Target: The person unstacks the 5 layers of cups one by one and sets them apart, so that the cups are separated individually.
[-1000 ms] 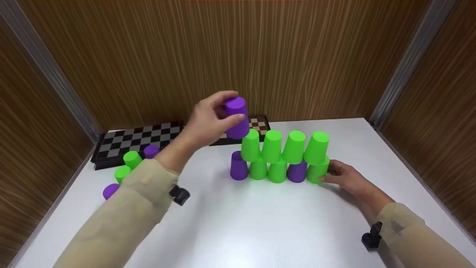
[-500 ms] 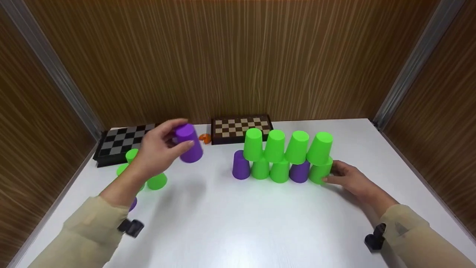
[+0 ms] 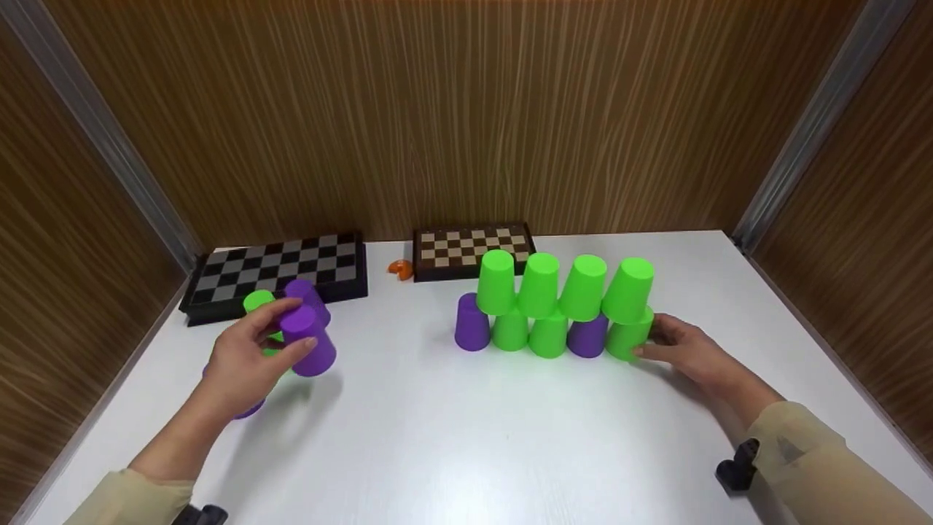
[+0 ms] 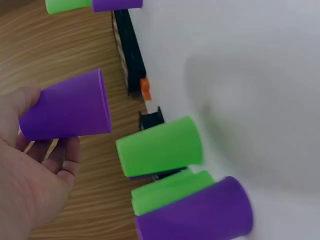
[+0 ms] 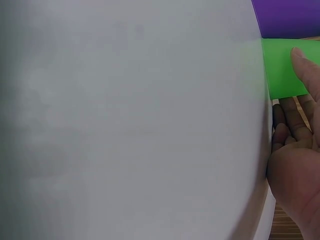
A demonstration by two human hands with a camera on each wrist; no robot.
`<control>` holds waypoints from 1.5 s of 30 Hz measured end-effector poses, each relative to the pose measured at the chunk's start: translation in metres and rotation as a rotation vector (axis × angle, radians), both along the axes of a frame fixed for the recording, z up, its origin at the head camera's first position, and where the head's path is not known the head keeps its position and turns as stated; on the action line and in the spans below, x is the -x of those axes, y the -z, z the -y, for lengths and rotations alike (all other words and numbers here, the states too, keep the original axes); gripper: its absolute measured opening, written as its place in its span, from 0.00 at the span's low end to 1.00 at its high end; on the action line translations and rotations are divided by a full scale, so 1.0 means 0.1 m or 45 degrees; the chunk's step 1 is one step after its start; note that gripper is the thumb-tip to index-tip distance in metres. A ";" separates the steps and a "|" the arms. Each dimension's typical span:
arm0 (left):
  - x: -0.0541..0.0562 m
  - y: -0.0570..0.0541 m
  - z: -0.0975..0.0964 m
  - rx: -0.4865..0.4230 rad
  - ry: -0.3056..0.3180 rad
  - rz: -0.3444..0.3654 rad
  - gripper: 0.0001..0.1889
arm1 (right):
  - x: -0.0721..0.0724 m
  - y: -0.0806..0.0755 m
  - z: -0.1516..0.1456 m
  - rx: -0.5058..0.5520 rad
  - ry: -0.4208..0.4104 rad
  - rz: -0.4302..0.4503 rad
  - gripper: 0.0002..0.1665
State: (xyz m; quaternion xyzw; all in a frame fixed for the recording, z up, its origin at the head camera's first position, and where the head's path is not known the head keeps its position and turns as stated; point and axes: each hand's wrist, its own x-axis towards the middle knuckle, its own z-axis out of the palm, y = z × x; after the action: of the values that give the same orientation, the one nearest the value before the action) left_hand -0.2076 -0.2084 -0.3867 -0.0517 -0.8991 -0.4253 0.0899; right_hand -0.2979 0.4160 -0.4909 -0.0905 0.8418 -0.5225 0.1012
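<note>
My left hand (image 3: 240, 361) grips an upside-down purple cup (image 3: 312, 346) between thumb and fingers, held above the table at the left. In the left wrist view, this purple cup (image 4: 70, 107) is apart from the green cup (image 4: 161, 146) and the others nearby. At the right, my right hand (image 3: 685, 354) holds the end green cup (image 3: 627, 339) of a stacked wall's bottom row, thumb in front and fingers behind. That bottom row mixes purple cups (image 3: 472, 324) and green ones. Several green cups (image 3: 539, 286) stand upside down on top of it.
Loose green cups (image 3: 259, 300) and purple cups (image 3: 305, 294) stand around my left hand, partly hidden by it. Behind them lies a black-and-grey checkered board (image 3: 277, 266). A brown chessboard (image 3: 470, 248) and a small orange object (image 3: 400, 269) sit at the back wall.
My left hand has carried the purple cup from above the wall's left end leftward and down to the loose cups. The right hand and the wall stay put.
</note>
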 end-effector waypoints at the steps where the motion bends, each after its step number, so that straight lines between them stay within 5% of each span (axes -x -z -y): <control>1: -0.02 0.04 0.03 -0.001 -0.013 0.001 0.32 | 0.00 0.00 0.00 0.001 0.000 0.001 0.44; 7: -0.10 0.23 0.15 -0.015 -0.044 0.005 0.32 | 0.00 -0.02 0.01 -0.025 0.003 0.026 0.46; 22: -0.17 0.50 0.24 0.057 -0.091 0.103 0.33 | 0.00 -0.01 0.01 -0.014 -0.001 0.019 0.46; 45: -0.20 0.52 0.23 0.074 -0.136 0.153 0.34 | -0.03 -0.04 0.02 -0.016 -0.011 0.015 0.46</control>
State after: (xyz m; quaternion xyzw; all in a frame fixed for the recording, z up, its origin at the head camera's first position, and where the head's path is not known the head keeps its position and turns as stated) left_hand -0.1871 -0.2309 -0.4385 0.0194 -0.9163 -0.3959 0.0568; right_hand -0.2950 0.4139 -0.4870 -0.0903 0.8440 -0.5174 0.1087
